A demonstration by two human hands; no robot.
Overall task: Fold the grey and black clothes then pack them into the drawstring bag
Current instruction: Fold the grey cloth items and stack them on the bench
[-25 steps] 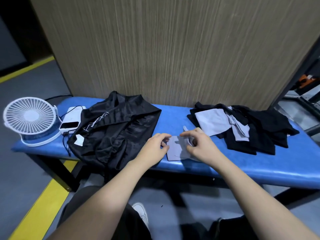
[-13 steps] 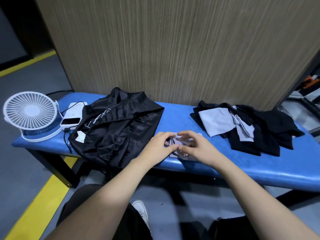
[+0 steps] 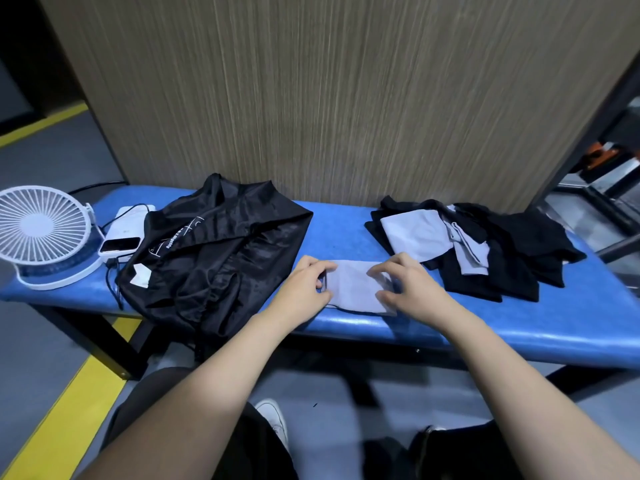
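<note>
fingers (image 3: 320,271) of left hand (image 3: 304,284) pinching left end of grey cloth (image 3: 353,285); right hand (image 3: 407,284) loosely curled, pressing right end. lying flat at front edge of bench (image 3: 346,223), long axis left to right between both hands. drawstring bag (image 3: 214,251) just left; unfolded pile (image 3: 478,244) toward right end.

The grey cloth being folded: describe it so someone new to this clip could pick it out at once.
Find the blue bench in front of the wood-grain wall. Near its front edge, between the black bag on the left and the clothes pile on the right, lies a small flat grey cloth. Unlike the grey pieces in the pile, it lies alone, with the left hand and right hand at its ends.
</note>
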